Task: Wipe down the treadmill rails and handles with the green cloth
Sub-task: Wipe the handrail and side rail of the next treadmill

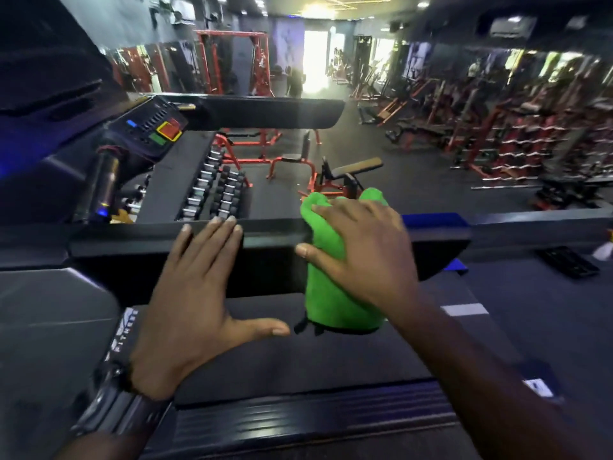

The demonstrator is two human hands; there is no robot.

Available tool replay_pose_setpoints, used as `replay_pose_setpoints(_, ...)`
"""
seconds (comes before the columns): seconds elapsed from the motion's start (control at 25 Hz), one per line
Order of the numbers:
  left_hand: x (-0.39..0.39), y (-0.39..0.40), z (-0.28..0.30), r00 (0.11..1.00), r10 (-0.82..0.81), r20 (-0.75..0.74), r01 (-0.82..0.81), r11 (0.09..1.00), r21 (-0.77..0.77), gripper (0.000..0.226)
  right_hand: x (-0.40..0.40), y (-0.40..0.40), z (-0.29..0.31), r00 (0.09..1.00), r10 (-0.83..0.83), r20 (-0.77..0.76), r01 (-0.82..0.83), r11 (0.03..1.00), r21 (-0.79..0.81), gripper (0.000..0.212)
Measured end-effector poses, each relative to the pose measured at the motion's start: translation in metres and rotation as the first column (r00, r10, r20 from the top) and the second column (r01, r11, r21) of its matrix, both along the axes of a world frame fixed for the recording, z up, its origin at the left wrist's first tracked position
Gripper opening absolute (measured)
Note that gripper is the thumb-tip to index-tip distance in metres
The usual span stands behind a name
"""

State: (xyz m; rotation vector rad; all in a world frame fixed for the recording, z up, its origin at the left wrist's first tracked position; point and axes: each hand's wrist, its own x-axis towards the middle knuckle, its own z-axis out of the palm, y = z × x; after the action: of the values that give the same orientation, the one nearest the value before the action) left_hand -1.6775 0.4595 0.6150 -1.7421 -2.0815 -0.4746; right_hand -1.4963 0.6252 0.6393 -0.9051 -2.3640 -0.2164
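Observation:
A black treadmill side rail runs across the middle of the view. The green cloth is draped over it, hanging down on my side. My right hand grips the cloth on the rail, fingers over the top and thumb curled on the near face. My left hand lies flat against the rail just left of the cloth, fingers straight with their tips on the rail's top edge, thumb spread out. A second rail runs farther off, and a chrome handle juts from the console at left.
The treadmill console with red and green buttons is at upper left. The treadmill belt lies below my hands. A dumbbell rack, red benches and weight racks stand on the gym floor beyond.

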Motion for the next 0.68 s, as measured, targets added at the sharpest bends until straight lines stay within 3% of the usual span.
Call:
replay_pose_setpoints(0.12, 0.008, 0.015, 0.004, 0.999, -0.050, -0.021, 0.050, 0.999, -0.021, 0.131, -0.039, -0.026, -0.005, 0.993, 0.099, -0.064, -0.096, 0.994, 0.043, 0.053)
replay_pose_setpoints(0.2, 0.007, 0.017, 0.004, 0.998, -0.055, -0.040, 0.055, 0.998, -0.007, 0.131, -0.018, -0.007, -0.016, 0.977, 0.211, -0.045, -0.206, 0.974, 0.088, 0.049)
replay_pose_setpoints(0.32, 0.011, 0.027, 0.006, 0.996, -0.087, -0.038, 0.085, 0.996, -0.040, 0.134, 0.021, 0.021, -0.016, 0.984, 0.041, -0.171, -0.023, 0.994, 0.103, 0.043)
replay_pose_setpoints(0.4, 0.016, 0.035, 0.009, 0.991, -0.125, -0.037, 0.123, 0.991, -0.048, 0.136, -0.005, 0.007, -0.003, 0.977, -0.075, -0.202, 0.087, 0.995, 0.054, 0.041)
replay_pose_setpoints(0.56, 0.015, 0.039, 0.011, 0.980, -0.197, -0.017, 0.198, 0.980, 0.037, 0.130, -0.042, -0.026, -0.014, 0.982, 0.069, -0.177, -0.040, 0.986, 0.163, 0.036)
replay_pose_setpoints(0.68, 0.005, 0.029, 0.014, 0.973, -0.226, -0.052, 0.225, 0.974, -0.016, 0.131, 0.012, -0.002, -0.026, 0.975, -0.042, -0.217, 0.085, 0.978, 0.192, 0.035)
